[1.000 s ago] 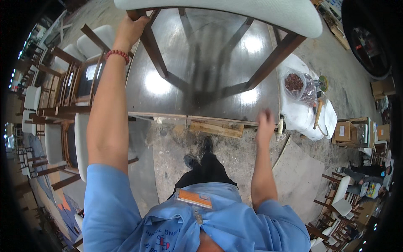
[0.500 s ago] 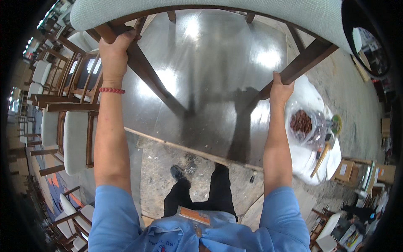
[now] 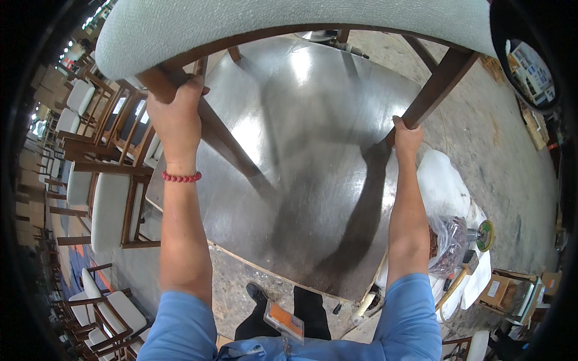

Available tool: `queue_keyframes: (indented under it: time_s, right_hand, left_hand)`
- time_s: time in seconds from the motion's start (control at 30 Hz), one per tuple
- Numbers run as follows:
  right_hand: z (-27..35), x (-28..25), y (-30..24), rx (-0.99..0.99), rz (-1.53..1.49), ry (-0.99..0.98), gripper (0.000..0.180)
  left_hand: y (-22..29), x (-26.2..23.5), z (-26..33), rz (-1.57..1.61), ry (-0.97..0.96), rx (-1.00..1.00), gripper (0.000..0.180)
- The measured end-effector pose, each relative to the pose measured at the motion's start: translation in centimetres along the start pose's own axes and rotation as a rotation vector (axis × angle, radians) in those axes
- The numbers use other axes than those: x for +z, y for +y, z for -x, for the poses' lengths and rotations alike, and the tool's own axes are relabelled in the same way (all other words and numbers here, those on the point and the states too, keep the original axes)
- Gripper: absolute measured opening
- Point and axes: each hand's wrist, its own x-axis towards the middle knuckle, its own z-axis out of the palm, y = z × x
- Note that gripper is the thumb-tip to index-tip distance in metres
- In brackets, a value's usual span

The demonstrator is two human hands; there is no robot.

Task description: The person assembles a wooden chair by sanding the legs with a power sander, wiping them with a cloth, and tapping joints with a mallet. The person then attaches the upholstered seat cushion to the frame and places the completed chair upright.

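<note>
a wooden chair (image 3: pixel 289 27) with a pale upholstered seat is held up high, over a shiny metal worktop (image 3: pixel 301 150), its dark brown legs slanting down toward the person. the left hand (image 3: pixel 176 117) is wrapped around one leg near the seat, its grip closed tight on the wood, a red bead bracelet (image 3: pixel 180 177) on the wrist. the right hand (image 3: pixel 407 133) clasps the end of another leg, grip likewise closed around it. the chair's shadow falls across the worktop below. to the right of the worktop lie a white cloth (image 3: pixel 442 180), a clear bag of reddish-brown bits (image 3: pixel 448 240) and a green-padded disc tool (image 3: pixel 483 234). on the left stand rows of similar chairs (image 3: pixel 108 204) with light seats. the person's dark shoes (image 3: pixel 257 293) show on the concrete floor (image 3: pixel 500 138)
</note>
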Motion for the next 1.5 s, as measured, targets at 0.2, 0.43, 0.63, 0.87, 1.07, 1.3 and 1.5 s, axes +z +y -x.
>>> queue_keyframes:
  time_s: [0.2, 0.43, 0.63, 0.87, 1.07, 1.3, 1.5]
  right_hand:
    - [-0.7, 0.3, -0.1, -0.049, 0.095, -0.009, 0.027]
    - [-1.7, 0.4, -0.2, -0.061, 0.066, -0.013, 0.029]
    - [-2.0, 0.9, -0.6, -0.048, 0.079, -0.04, 0.025]
    - [-2.2, 1.3, -1.6, 0.006, 0.113, -0.127, 0.031]
    - [-3.2, 1.0, -1.8, -0.031, 0.086, -0.123, 0.029]
    - [1.9, -1.6, -3.5, -0.028, -0.028, -0.167, 0.016]
    - [19.5, -6.8, -6.9, -0.012, -0.109, 0.028, 0.038]
  left_hand:
    - [0.1, 0.0, 0.1, 0.015, -0.015, -0.045, 0.02]
    - [0.9, 0.7, 0.4, 0.016, 0.016, -0.035, 0.017]
    - [1.3, 0.8, 0.8, 0.076, 0.036, -0.062, 0.018]
    - [0.8, 0.3, 1.3, 0.036, 0.076, -0.071, 0.021]
    - [2.4, 0.8, 2.0, 0.088, 0.088, -0.097, 0.021]
    - [0.2, -4.0, 3.4, 0.136, 0.123, -0.074, 0.015]
    - [-12.8, -19.4, 5.0, -0.736, -0.115, 0.614, 0.043]
